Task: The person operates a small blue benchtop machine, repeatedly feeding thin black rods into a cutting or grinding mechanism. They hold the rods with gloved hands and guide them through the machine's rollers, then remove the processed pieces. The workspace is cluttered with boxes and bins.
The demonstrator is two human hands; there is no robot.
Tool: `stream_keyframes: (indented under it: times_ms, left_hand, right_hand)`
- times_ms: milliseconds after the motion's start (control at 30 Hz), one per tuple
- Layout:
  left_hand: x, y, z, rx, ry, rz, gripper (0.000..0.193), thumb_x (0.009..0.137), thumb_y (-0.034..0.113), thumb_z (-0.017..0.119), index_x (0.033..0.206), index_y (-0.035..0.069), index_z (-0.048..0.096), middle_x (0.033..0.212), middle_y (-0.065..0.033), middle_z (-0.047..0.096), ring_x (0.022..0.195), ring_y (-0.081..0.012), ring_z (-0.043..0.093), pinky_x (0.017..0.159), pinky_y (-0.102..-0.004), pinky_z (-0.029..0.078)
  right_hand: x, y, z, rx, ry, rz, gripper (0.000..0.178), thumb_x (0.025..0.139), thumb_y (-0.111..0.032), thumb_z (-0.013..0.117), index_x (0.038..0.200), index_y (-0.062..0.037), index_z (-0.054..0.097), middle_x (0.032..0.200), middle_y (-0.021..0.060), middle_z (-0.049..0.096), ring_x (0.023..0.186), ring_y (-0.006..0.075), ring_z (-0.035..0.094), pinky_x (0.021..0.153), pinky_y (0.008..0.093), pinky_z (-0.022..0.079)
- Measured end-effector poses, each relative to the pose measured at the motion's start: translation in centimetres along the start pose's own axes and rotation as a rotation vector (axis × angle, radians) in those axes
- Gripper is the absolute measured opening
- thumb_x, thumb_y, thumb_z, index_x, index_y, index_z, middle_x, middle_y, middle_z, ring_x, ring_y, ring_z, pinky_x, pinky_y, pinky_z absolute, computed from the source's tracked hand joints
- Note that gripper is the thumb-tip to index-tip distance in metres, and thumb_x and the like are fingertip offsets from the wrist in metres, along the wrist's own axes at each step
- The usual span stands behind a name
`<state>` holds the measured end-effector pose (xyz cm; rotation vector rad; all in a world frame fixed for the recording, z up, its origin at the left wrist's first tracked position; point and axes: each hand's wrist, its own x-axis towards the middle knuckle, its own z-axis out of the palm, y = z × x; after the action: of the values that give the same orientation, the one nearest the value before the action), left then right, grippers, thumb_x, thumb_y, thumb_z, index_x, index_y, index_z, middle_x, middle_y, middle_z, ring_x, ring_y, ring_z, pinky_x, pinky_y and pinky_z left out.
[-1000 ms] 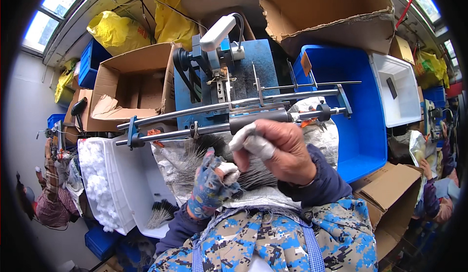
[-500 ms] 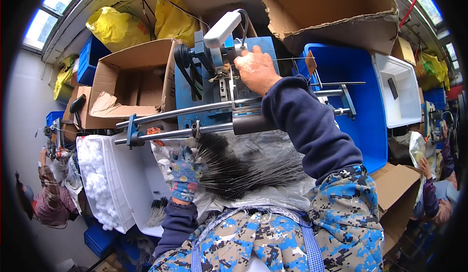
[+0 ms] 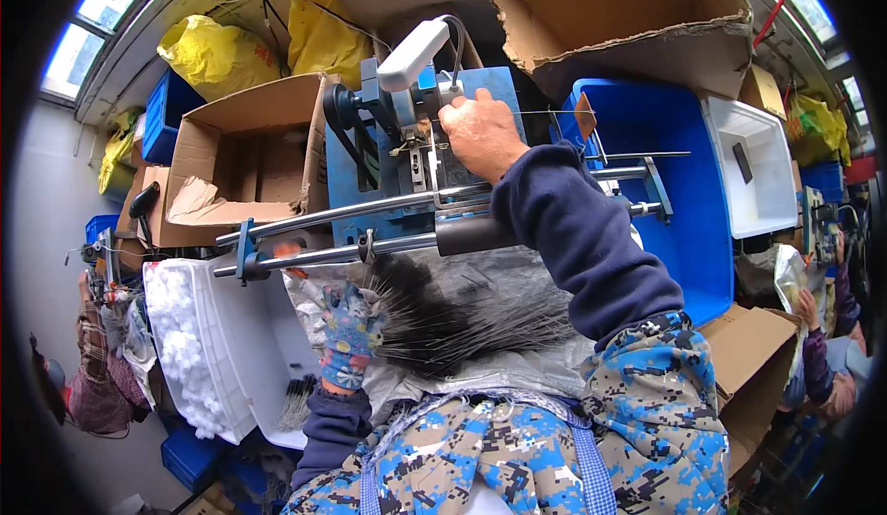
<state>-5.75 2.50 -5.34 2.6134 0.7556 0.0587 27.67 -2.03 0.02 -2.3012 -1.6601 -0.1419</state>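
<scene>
My bare right hand (image 3: 485,133) is curled over the upper part of a blue bench machine (image 3: 346,173), next to a small pale block with a black cable. What its fingers grip is hidden beneath them. My left hand (image 3: 351,326), in a patterned blue-grey glove, is closed at the left side of a pile of thin wire-stemmed brushes (image 3: 453,326) with dark bristles. Wire ends fan out beside its fingers; whatever it pinches is too small to make out. The pile lies on a silvery sheet (image 3: 397,386) over my lap. Two metal rails (image 3: 370,208) cross in front of the machine.
At left are an open cardboard box (image 3: 189,159) and a white bin (image 3: 268,330) holding white fluff and a few brushes. A blue bin (image 3: 679,266), a white tray (image 3: 776,187) and a large carton (image 3: 628,48) stand right. Co-workers (image 3: 106,390) sit at both sides.
The whole view has shifted slightly. My gloved left hand has turned a little at the brush pile, while my right hand keeps its place on the machine.
</scene>
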Motion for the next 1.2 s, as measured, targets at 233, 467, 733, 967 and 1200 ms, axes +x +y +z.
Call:
stream_keyframes:
  times_ms: [233, 467, 733, 967, 1200]
  left_hand:
    - [1.1, 3.6, -2.0, -0.109, 0.073, 0.125, 0.033, 0.063, 0.011, 0.067, 0.096, 0.008, 0.06, 0.091, -0.0063, 0.062, 0.082, -0.0294, 0.059, 0.09, -0.0451, 0.039]
    - [1.6, 6.5, -3.9, -0.212, 0.279, 0.351, 0.033, 0.063, -0.001, 0.063, 0.095, 0.006, 0.06, 0.081, -0.009, 0.056, 0.072, -0.0244, 0.055, 0.063, -0.0327, 0.045]
    - [0.9, 7.7, -3.9, -0.32, 0.193, 0.265, 0.036, 0.062, 0.012, 0.07, 0.097, 0.011, 0.063, 0.089, -0.0088, 0.061, 0.081, -0.0283, 0.059, 0.08, -0.0412, 0.043]
    - [0.2, 6.0, -3.2, -0.33, 0.243, 0.245, 0.029, 0.063, 0.009, 0.069, 0.091, 0.008, 0.063, 0.085, -0.0104, 0.061, 0.076, -0.03, 0.059, 0.071, -0.0394, 0.047]
    - [1.7, 9.0, -4.3, -0.224, 0.232, 0.452, 0.027, 0.064, 0.003, 0.067, 0.09, 0.007, 0.061, 0.083, -0.0105, 0.062, 0.076, -0.0304, 0.059, 0.069, -0.0378, 0.048]
  right_hand:
    - [0.2, 0.3, 0.3, 0.044, -0.071, 0.014, 0.014, 0.076, -0.016, 0.056, 0.084, -0.0106, 0.065, 0.087, 0.0083, 0.062, 0.088, 0.0288, 0.055, 0.069, 0.041, 0.046]
    - [0.4, 0.5, 0.5, 0.11, -0.058, 0.005, 0.013, 0.076, -0.016, 0.055, 0.083, -0.0109, 0.065, 0.087, 0.0074, 0.062, 0.087, 0.0287, 0.055, 0.07, 0.0417, 0.045]
    - [0.3, 0.3, 0.1, 0.065, -0.11, 0.118, 0.017, 0.078, -0.018, 0.053, 0.087, -0.01, 0.064, 0.09, 0.0092, 0.06, 0.093, 0.0298, 0.052, 0.082, 0.0444, 0.036]
    - [-4.4, 0.7, -1.8, -0.051, 0.073, 0.126, 0.055, 0.07, -0.033, 0.069, 0.109, 0.0035, 0.054, 0.127, 0.0179, 0.033, 0.112, 0.0318, 0.036, 0.088, 0.0455, 0.033]
    - [-4.9, 0.0, -3.4, 0.081, -0.12, 0.216, 0.061, 0.072, -0.029, 0.068, 0.118, 0.0059, 0.047, 0.114, 0.019, 0.038, 0.101, 0.0323, 0.047, 0.08, 0.0392, 0.045]
